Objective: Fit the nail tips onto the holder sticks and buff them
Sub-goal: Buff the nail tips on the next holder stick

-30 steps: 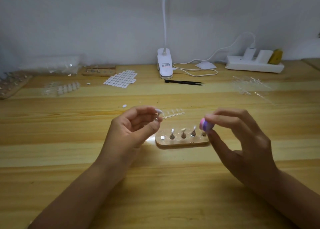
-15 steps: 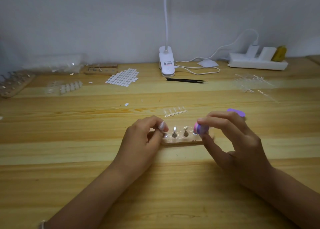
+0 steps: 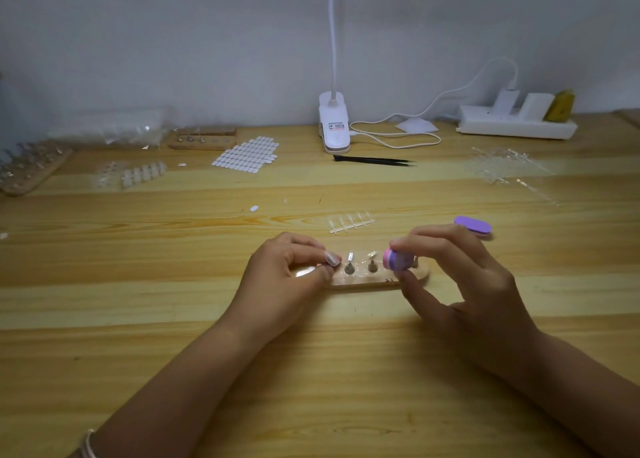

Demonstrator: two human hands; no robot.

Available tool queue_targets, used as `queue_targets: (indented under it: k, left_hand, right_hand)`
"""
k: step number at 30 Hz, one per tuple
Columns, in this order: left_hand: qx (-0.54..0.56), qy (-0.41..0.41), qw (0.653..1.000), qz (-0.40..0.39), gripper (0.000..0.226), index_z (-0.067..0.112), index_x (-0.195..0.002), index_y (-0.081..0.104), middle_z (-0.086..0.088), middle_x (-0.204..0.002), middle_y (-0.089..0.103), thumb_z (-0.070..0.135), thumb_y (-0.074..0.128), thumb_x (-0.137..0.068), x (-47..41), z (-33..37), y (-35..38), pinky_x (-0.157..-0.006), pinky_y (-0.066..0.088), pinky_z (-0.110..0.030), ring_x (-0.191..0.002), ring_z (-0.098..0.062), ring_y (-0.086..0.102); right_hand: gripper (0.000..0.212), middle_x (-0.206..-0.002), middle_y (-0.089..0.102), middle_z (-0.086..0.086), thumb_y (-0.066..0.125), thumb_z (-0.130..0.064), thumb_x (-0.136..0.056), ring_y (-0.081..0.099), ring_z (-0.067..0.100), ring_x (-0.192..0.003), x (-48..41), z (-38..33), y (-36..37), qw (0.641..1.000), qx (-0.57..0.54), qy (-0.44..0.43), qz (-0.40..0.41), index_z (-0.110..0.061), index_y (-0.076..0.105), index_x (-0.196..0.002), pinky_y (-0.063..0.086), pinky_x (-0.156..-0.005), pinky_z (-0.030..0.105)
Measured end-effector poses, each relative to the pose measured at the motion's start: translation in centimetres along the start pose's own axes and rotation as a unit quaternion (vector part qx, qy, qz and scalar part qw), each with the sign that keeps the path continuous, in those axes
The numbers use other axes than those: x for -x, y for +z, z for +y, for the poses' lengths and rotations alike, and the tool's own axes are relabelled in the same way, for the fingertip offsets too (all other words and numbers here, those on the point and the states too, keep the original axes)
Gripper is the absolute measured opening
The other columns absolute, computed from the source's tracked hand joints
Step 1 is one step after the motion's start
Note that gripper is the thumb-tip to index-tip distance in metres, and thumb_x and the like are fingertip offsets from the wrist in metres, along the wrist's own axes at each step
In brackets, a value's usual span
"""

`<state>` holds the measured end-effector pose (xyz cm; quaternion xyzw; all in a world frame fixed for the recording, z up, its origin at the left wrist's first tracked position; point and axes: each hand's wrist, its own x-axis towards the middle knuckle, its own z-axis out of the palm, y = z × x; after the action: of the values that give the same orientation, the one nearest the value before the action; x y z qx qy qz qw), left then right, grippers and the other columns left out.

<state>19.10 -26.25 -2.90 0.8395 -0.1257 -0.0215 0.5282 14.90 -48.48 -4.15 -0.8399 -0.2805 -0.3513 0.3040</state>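
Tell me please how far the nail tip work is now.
Done: two sticks in the wooden base seem to carry tips. In hand: the left hand pinches a nail tip at the base's left end; the right hand holds a pink buffer block. Left: buffing, probably.

Single head-worn view, forward and down, close over the wooden table [image 3: 138, 301]

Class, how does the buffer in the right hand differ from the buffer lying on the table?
The held buffer is pinched in the right hand, raised on edge; the lying buffer rests flat, untouched. The held buffer shows pink and purple layers; the lying buffer looks mostly purple. Both are small rounded blocks.
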Motion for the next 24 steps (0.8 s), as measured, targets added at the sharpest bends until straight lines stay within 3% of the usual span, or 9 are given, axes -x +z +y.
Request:
queue_targets:
  k: [3, 7, 11, 13, 19, 22, 24]
  left_hand:
    - [-0.024, 0.012, 1.0, 0.008, 0.022, 0.025, -0.092, 0.078, 0.01, -0.1, 0.067, 0.006, 0.074, -0.082, 0.0, -0.1, 0.1, -0.085, 0.045, -0.015, -0.1, -0.005, 0.061]
    - [-0.049, 0.016, 0.998, 0.034, 0.025, 0.035, -0.085, 0.073, 0.009, -0.097, 0.065, 0.014, 0.081, -0.075, 0.0, -0.1, 0.1, -0.077, 0.043, -0.014, -0.083, 0.001, 0.062]
    - [-0.085, 0.01, 0.994, 0.061, 0.022, 0.036, -0.073, 0.071, 0.013, -0.09, 0.065, 0.024, 0.088, -0.066, 0.1, 0.2, 0.1, -0.094, 0.045, -0.043, -0.09, -0.006, 0.06]
    - [-0.088, 0.012, 0.994, 0.061, 0.021, 0.035, -0.073, 0.072, 0.014, -0.09, 0.065, 0.024, 0.088, -0.066, 0.1, 0.4, 0.1, -0.096, 0.043, -0.049, -0.092, -0.008, 0.06]
    - [-0.142, 0.043, 0.987, 0.064, 0.017, 0.038, -0.079, 0.068, 0.016, -0.095, 0.061, 0.035, 0.082, -0.07, 0.2, 0.3, 0.1, -0.099, 0.039, -0.044, -0.101, -0.009, 0.053]
    - [-0.192, 0.099, 0.974, 0.068, 0.029, 0.04, -0.096, 0.068, 0.02, -0.107, 0.054, 0.045, 0.071, -0.068, 0.3, 0.4, 0.6, -0.095, 0.028, -0.028, -0.106, -0.001, 0.045]
    - [-0.212, 0.141, 0.965, 0.069, 0.026, 0.036, -0.096, 0.071, 0.017, -0.113, 0.054, 0.041, 0.073, -0.071, 0.1, 0.5, 1.1, -0.093, 0.025, -0.027, -0.109, -0.003, 0.044]
  right_hand:
    - [0.023, -0.103, 0.068, 0.009, 0.063, -0.008, -0.09, 0.064, 0.02, -0.097, 0.0, 0.1, 0.0, 1.0, 0.001, 0.001, -0.002, -0.001, 0.068, -0.111, 0.052, -0.087, 0.031]
    - [0.024, -0.104, 0.068, 0.009, 0.063, -0.009, -0.09, 0.063, 0.019, -0.098, 0.0, 0.2, 0.0, 1.0, 0.002, 0.006, -0.008, -0.002, 0.068, -0.112, 0.052, -0.087, 0.031]
    - [0.024, -0.104, 0.068, 0.009, 0.064, -0.008, -0.09, 0.064, 0.02, -0.098, 0.1, 0.3, 0.0, 1.0, 0.005, 0.007, -0.011, -0.001, 0.068, -0.112, 0.052, -0.087, 0.031]
    - [0.023, -0.104, 0.067, 0.009, 0.064, -0.007, -0.089, 0.063, 0.02, -0.098, 0.1, 0.2, 0.0, 1.0, 0.007, 0.007, -0.011, 0.0, 0.069, -0.111, 0.052, -0.087, 0.03]
    - [0.023, -0.105, 0.067, 0.009, 0.065, -0.008, -0.09, 0.063, 0.021, -0.098, 0.1, 0.2, 0.1, 0.999, 0.014, 0.018, -0.026, 0.001, 0.069, -0.111, 0.051, -0.087, 0.029]
    - [0.022, -0.102, 0.066, 0.006, 0.067, 0.0, -0.087, 0.06, 0.015, -0.096, 0.0, 0.1, 0.5, 0.999, 0.027, 0.038, -0.024, 0.0, 0.069, -0.109, 0.047, -0.091, 0.02]
    - [0.023, -0.101, 0.064, 0.005, 0.065, 0.003, -0.085, 0.058, 0.01, -0.095, 0.0, 0.1, 0.7, 0.998, 0.031, 0.055, -0.031, -0.001, 0.069, -0.108, 0.043, -0.091, 0.013]
